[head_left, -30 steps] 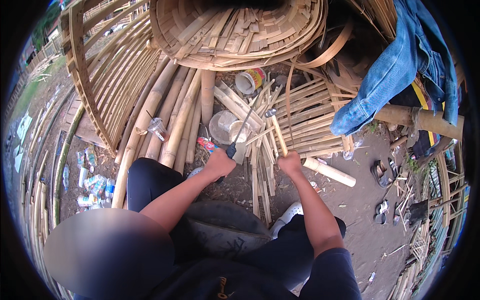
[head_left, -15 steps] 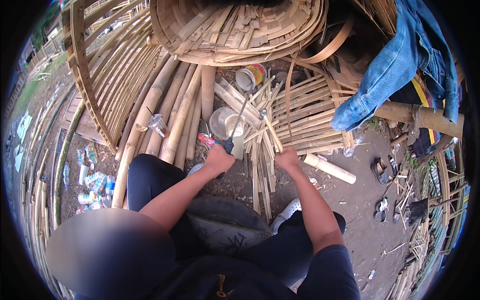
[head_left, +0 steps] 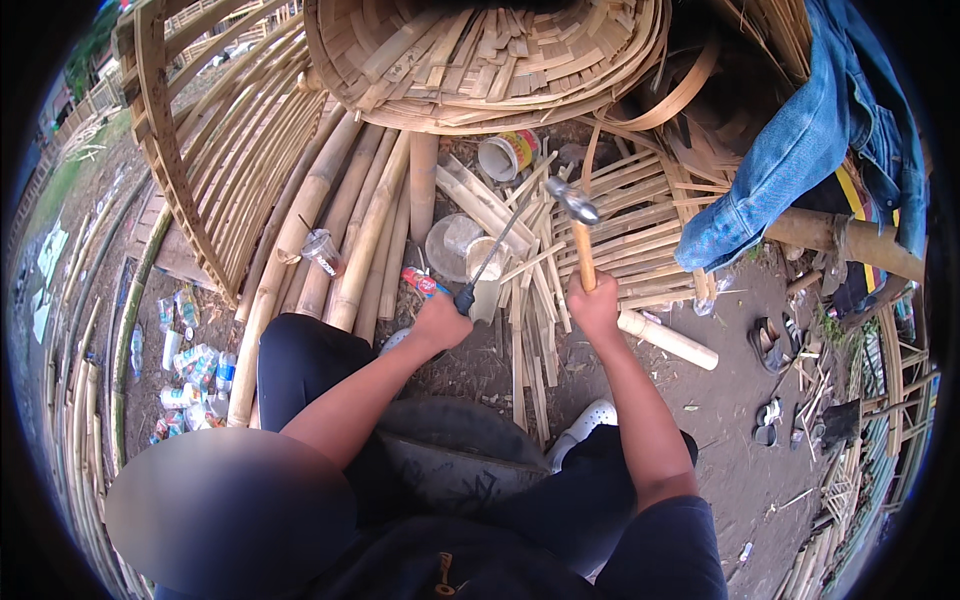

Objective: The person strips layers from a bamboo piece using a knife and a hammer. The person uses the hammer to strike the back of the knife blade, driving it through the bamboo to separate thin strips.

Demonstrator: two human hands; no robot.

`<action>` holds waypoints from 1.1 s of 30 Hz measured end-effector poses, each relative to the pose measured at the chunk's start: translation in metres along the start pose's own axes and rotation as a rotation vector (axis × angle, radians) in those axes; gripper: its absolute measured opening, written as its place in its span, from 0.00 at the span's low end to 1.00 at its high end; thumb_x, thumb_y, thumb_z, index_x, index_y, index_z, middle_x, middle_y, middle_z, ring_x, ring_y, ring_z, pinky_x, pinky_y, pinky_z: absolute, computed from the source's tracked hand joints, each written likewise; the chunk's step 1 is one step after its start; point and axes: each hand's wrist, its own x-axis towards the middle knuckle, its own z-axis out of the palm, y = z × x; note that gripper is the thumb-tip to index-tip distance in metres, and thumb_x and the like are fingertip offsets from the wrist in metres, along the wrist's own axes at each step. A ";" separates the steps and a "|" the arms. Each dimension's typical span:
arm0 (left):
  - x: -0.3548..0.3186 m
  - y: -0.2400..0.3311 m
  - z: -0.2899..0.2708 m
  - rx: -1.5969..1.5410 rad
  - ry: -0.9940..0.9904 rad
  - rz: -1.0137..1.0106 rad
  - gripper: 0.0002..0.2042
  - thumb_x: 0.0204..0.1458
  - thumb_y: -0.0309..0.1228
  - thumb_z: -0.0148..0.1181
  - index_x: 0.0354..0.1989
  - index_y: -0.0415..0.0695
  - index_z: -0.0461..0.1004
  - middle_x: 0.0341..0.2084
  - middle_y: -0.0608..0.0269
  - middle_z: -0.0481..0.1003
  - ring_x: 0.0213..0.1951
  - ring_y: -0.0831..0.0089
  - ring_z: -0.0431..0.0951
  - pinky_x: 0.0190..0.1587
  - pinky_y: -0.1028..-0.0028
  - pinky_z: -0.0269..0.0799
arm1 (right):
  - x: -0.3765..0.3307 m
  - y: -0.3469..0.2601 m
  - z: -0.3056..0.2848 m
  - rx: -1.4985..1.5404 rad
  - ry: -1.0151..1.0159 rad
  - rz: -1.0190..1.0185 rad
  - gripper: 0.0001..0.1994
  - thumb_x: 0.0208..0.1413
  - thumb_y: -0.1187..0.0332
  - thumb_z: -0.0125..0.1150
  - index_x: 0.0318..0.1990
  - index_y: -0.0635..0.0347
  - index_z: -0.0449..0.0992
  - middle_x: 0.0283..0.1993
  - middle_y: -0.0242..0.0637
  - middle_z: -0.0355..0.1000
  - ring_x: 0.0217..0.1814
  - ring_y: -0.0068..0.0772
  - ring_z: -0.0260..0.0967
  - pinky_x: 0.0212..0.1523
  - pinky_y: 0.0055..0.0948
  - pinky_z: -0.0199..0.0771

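Note:
My left hand (head_left: 442,322) is wrapped round the black handle of a long, thin tool that looks like a screwdriver (head_left: 491,254). Its dark metal shaft points forward over the bamboo strips (head_left: 529,345), and I cannot tell whether the tip touches them. In my right hand (head_left: 595,304) is a hammer (head_left: 584,250), gripped by its wooden handle. The shiny metal head is raised to the right of the screwdriver, apart from it. A whitish container (head_left: 487,262) stands just beyond my left hand, beside a red and blue packet (head_left: 425,281).
Bamboo poles (head_left: 372,250) lie to the left, below a slatted bamboo panel (head_left: 235,170). A large woven basket (head_left: 480,105) stands ahead. A slatted bamboo piece (head_left: 640,230) lies at right, near a hanging denim garment (head_left: 780,165). Plastic litter (head_left: 200,370) and sandals (head_left: 768,345) are on the ground.
My right hand has moved slightly right and up, and the hammer head has swung up and right, away from the screwdriver. My left hand keeps its grip almost in place.

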 end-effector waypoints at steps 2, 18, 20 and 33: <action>0.000 0.004 -0.005 -0.052 -0.088 -0.043 0.12 0.39 0.27 0.54 0.30 0.29 0.72 0.19 0.41 0.75 0.26 0.53 0.80 0.33 0.62 0.75 | -0.006 0.049 0.015 -0.478 -0.235 0.223 0.16 0.46 0.62 0.64 0.39 0.65 0.77 0.40 0.51 0.76 0.40 0.47 0.76 0.44 0.38 0.74; 0.006 0.007 -0.038 0.226 0.146 0.030 0.13 0.41 0.36 0.62 0.36 0.47 0.79 0.31 0.49 0.78 0.38 0.52 0.79 0.43 0.59 0.75 | -0.046 -0.015 -0.080 -0.264 -0.166 0.354 0.23 0.49 0.54 0.66 0.23 0.71 0.73 0.18 0.50 0.71 0.23 0.46 0.73 0.28 0.40 0.71; 0.006 0.017 -0.034 0.228 0.123 0.067 0.12 0.40 0.34 0.61 0.35 0.46 0.79 0.29 0.48 0.78 0.37 0.52 0.79 0.42 0.59 0.75 | -0.049 -0.012 -0.091 -0.204 -0.128 0.332 0.23 0.50 0.55 0.66 0.19 0.70 0.71 0.15 0.47 0.68 0.19 0.42 0.69 0.25 0.39 0.68; 0.051 0.025 -0.046 0.405 -0.139 0.432 0.12 0.38 0.35 0.63 0.28 0.39 0.79 0.24 0.42 0.76 0.33 0.47 0.78 0.42 0.57 0.73 | -0.061 -0.026 -0.088 0.023 -0.154 0.318 0.26 0.58 0.50 0.59 0.18 0.64 0.67 0.12 0.27 0.56 0.15 0.23 0.51 0.18 0.32 0.53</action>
